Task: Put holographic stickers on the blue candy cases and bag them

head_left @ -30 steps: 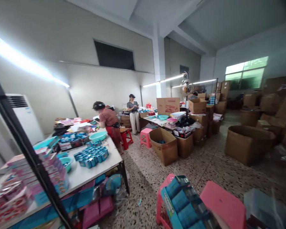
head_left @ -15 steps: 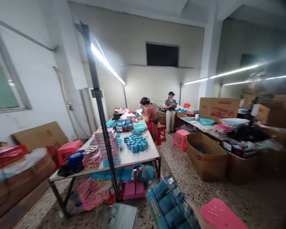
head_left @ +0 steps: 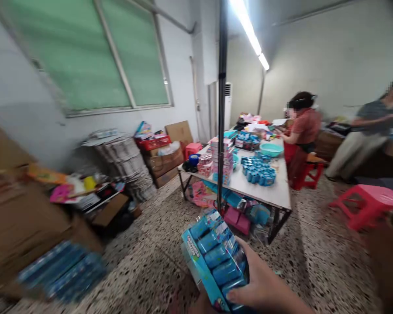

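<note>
So, speckled floor (head_left: 150, 248) stretches between the edge of the white worktop (head_left: 279, 190) and the CARAMELO box (head_left: 199, 271), held tilted up front. Right hand (head_left: 258, 279) is clamped on one side of it; can't make out the left hand. Printed card front, glossy cylinders (head_left: 216, 256) lined up, mostly bright blue.

**"CARAMELO" in white capitals**

On the side panel (head_left: 200, 269) of the blue carton (head_left: 215, 257), white lettering (head_left: 193, 246) is spelling "CARAMELO"; a second word is running alongside it, blurred. Beyond the carton, stacked pink boxes (head_left: 228, 159) are showing print too small to read.
</note>
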Tool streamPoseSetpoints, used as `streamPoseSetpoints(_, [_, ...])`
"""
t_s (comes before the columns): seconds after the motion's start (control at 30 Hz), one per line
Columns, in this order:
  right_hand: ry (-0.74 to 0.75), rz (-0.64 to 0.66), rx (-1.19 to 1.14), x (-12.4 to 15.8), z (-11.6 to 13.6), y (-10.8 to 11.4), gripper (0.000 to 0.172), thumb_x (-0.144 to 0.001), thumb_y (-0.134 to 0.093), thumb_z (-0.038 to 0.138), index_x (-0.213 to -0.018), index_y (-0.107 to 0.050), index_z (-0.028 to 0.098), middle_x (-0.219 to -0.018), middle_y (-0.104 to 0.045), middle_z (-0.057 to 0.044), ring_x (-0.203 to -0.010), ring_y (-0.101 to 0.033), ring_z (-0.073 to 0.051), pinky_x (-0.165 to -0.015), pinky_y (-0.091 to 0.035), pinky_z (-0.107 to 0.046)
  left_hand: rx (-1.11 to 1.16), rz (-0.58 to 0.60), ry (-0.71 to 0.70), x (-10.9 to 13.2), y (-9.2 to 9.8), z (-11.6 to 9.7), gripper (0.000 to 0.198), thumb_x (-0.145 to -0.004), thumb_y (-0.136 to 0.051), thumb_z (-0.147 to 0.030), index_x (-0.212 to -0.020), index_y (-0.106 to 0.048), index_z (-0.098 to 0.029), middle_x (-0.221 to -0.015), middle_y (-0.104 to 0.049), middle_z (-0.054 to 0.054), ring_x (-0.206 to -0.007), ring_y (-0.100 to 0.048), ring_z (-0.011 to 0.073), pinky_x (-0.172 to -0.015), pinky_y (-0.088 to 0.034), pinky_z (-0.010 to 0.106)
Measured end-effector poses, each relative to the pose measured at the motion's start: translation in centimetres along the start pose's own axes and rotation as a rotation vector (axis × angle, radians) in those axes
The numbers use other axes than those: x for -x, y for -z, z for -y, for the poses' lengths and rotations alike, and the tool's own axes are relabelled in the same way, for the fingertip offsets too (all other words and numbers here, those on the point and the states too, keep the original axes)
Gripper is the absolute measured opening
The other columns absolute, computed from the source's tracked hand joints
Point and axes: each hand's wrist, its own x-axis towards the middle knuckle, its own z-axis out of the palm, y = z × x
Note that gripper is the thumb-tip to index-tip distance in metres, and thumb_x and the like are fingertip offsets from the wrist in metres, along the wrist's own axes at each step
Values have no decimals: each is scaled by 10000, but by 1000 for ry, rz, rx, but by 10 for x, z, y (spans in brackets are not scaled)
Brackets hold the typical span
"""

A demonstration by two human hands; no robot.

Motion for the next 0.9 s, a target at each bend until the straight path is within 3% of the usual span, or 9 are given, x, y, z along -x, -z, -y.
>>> streamPoseSetpoints(0.1, [34, 74, 165, -20, 1, 12, 1073, -544, -780, 170, -1523, -342, 174, -1505, -496, -165, -1407, -436, -364, -1199, -309, -506, 46, -105, -89, -5, -2, -4, 398, -939, -635, -425, -1248, -616, -175, -1290, -625, 103, -1146, -620, 275, -966, -538, 500])
streamPoseSetpoints(0.17, [44, 123, 221, -30, -1, 17, 1041, -568, -749, 146, -1526, -340, 168, -1528, -469, -170, -1420, -418, -358, -1209, -291, -514, 72, -171, -150, -6, -7, -3, 532, -823, -759, -482, -1247, -637, -185, -1297, -651, 111, -1200, -607, 318, -1034, -492, 523])
streamPoseSetpoints(0.27, [28, 217, 162, -43, -6, 18, 986, -593, -727, 140, -1506, -356, 167, -1507, -494, -166, -1397, -454, -346, -1195, -324, -510, 128, -250, -242, -7, -11, 6, 844, -548, -932, -514, -1272, -651, -183, -1290, -676, 142, -1257, -575, 417, -1098, -419, 557])
streamPoseSetpoints(0.37, [-29, 334, 49, -59, -16, 13, 961, -602, -723, 154, -1486, -346, 175, -1448, -554, -156, -1348, -515, -329, -1155, -389, -491, 211, -303, -324, -8, -1, 18, 879, -556, -924, -523, -1318, -629, -200, -1293, -674, 169, -1281, -557, 451, -1101, -379, 626])
streamPoseSetpoints(0.47, [-55, 381, 101, -79, -29, 5, 951, -605, -701, 174, -1479, -325, 152, -1459, -533, -176, -1347, -511, -323, -1170, -359, -499, 296, -430, -404, -7, 19, 26, 760, -641, -880, -520, -1283, -655, -181, -1275, -684, 179, -1286, -560, 436, -1131, -345, 621])
streamPoseSetpoints(0.57, [-39, 357, 263, -102, -42, -7, 1008, -602, -699, 207, -1510, -268, 130, -1526, -447, -199, -1419, -418, -338, -1215, -264, -527, 458, -597, -461, -5, 41, 24, 609, -760, -785, -536, -1234, -683, -168, -1262, -696, 170, -1272, -580, 395, -1152, -339, 576])
streamPoseSetpoints(0.63, [-3, 346, 393, -119, -46, -16, 1036, -594, -712, 229, -1524, -265, 127, -1547, -413, -208, -1457, -353, -358, -1231, -209, -545, 566, -632, -454, -6, 56, 18, 581, -803, -721, -589, -1209, -697, -174, -1271, -696, 154, -1274, -579, 373, -1154, -346, 541])
streamPoseSetpoints(0.77, [35, 383, 607, -154, -45, -39, 1055, -603, -709, 254, -1556, -274, 130, -1538, -416, -205, -1438, -374, -374, -1220, -239, -532, 722, -609, -365, -10, 96, 7, 701, -779, -638, -749, -1209, -702, -198, -1282, -695, 128, -1291, -559, 361, -1137, -359, 501])
streamPoseSetpoints(0.9, [-7, 442, 775, -197, -45, -70, 1064, -589, -701, 249, -1571, -298, 170, -1499, -462, -177, -1384, -442, -374, -1182, -315, -510, 870, -442, -305, -20, 162, -10, 801, -759, -568, -830, -1272, -668, -223, -1346, -660, 118, -1337, -512, 370, -1124, -346, 515])
